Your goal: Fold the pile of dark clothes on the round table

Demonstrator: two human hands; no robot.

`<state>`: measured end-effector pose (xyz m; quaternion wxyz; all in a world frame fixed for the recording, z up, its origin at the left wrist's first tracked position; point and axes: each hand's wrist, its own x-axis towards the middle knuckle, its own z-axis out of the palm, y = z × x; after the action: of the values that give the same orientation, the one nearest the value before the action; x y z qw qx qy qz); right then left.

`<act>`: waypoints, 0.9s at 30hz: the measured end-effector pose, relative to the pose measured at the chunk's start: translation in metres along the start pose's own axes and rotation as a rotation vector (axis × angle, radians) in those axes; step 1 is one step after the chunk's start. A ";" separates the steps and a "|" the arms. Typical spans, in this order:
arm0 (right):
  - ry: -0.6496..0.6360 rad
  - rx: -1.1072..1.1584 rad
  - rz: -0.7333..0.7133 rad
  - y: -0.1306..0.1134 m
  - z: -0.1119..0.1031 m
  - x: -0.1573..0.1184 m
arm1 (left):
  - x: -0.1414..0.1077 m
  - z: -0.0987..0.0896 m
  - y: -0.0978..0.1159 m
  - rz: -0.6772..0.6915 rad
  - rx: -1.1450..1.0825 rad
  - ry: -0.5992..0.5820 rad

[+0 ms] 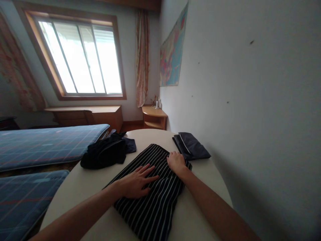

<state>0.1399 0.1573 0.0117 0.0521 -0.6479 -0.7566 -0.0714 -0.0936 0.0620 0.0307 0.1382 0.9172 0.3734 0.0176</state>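
A black garment with thin white stripes [160, 201] lies folded on a cream round table [92, 194], its near part slightly wrinkled. My left hand [137, 180] rests flat on its middle with the fingers spread. Over at the garment's right edge, my right hand [177, 162] has its fingers bent and closed on the fabric; the fingertips are partly hidden. Just beyond that hand sits a folded dark garment [194, 145] with a pale edge line. A heap of black clothing [106, 152] lies at the table's left side, apart from both hands.
Blue plaid mattresses [45, 144] border the table on the left. A plain wall [263, 127] runs close along the right. Farther back stand a wooden desk [107, 112] under the window and a corner shelf [154, 112] with small items.
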 end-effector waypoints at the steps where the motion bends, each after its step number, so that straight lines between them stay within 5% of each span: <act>1: -0.011 -0.015 0.031 -0.001 -0.002 -0.006 | -0.001 0.000 0.000 -0.036 0.023 0.029; 7: 0.003 -0.003 0.058 -0.010 -0.017 -0.035 | 0.004 0.033 0.016 -0.428 0.079 0.254; 11: 0.107 0.240 -0.415 -0.029 -0.018 -0.046 | 0.006 0.050 0.023 -0.465 0.074 0.201; 14: -0.023 0.370 -0.566 -0.042 -0.006 -0.048 | 0.005 0.052 0.021 -0.425 0.095 0.223; 18: -0.111 0.388 -0.451 -0.043 0.010 -0.047 | 0.004 0.048 0.010 -0.397 0.054 0.314; 22: -0.083 0.366 -0.322 -0.032 0.017 -0.049 | -0.004 0.042 -0.012 -0.591 0.087 0.472; 27: -0.118 0.332 -0.181 -0.028 0.020 -0.052 | -0.017 0.039 -0.043 -0.756 0.023 0.400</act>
<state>0.1203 0.1064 -0.0178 0.1070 -0.5626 -0.8150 0.0880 -0.1294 0.0699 -0.0172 0.0498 0.6956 0.7031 0.1391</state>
